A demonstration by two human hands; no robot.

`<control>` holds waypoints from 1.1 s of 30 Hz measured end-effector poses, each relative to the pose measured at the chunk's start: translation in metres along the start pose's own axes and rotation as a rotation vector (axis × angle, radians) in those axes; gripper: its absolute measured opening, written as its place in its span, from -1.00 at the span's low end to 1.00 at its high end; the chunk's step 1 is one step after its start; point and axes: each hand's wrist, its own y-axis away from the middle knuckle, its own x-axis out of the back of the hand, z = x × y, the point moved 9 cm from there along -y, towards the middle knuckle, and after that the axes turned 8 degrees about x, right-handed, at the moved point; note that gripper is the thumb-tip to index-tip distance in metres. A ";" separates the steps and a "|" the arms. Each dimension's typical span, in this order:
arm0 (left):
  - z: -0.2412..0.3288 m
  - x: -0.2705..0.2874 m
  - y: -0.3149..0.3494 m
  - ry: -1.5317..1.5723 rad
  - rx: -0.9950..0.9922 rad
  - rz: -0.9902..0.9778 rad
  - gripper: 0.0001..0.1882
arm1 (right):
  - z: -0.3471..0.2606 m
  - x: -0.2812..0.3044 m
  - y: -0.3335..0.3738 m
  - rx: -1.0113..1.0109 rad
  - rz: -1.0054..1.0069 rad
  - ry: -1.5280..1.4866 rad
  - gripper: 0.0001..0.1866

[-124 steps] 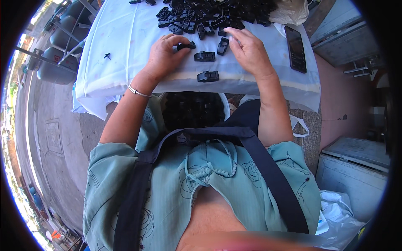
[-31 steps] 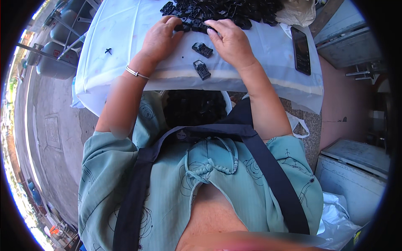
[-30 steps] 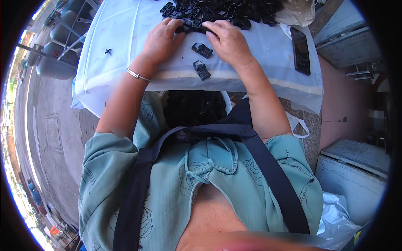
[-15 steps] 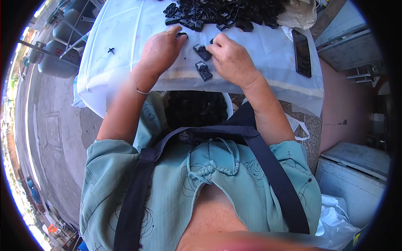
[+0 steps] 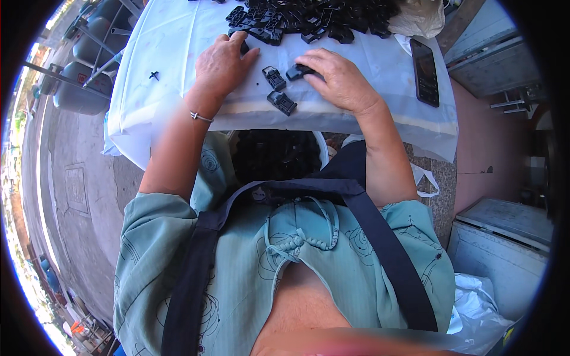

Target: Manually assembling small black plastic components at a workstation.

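Observation:
My left hand (image 5: 222,66) is at the far left of the work area, closed round a small black plastic part (image 5: 244,47) that its fingers partly hide. My right hand (image 5: 339,78) grips another black plastic part (image 5: 296,72) between thumb and fingers, low over the white-covered table. Between the hands lie two loose black plastic parts: one frame-like part (image 5: 274,78) with an opening, and a second part (image 5: 281,102) nearer to me. Beyond them a big heap of black plastic parts (image 5: 320,18) spreads along the table's far side.
A phone (image 5: 425,72) lies on the white table cover (image 5: 160,35) at the right. A small black cross-shaped piece (image 5: 154,75) rests at the left. Below the table's near edge stands a white bucket (image 5: 325,148) of black parts. A pale plastic bag (image 5: 418,21) sits at the far right.
My left hand has moved slightly left with its part. My right hand has shifted right, now showing its part more plainly. The two loose parts have moved left and turned a little.

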 end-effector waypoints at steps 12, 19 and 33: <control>0.036 -0.006 0.033 0.637 -0.386 -0.215 -0.52 | -0.012 -0.002 0.007 -0.125 -0.220 -0.585 -0.65; 0.033 -0.012 0.030 0.650 -0.321 -0.268 -0.26 | -0.026 -0.002 -0.008 0.060 0.194 -0.184 -0.69; 0.043 0.006 -0.011 0.195 -0.341 0.226 -0.62 | 0.010 -0.002 -0.011 -0.182 0.166 -0.149 -0.72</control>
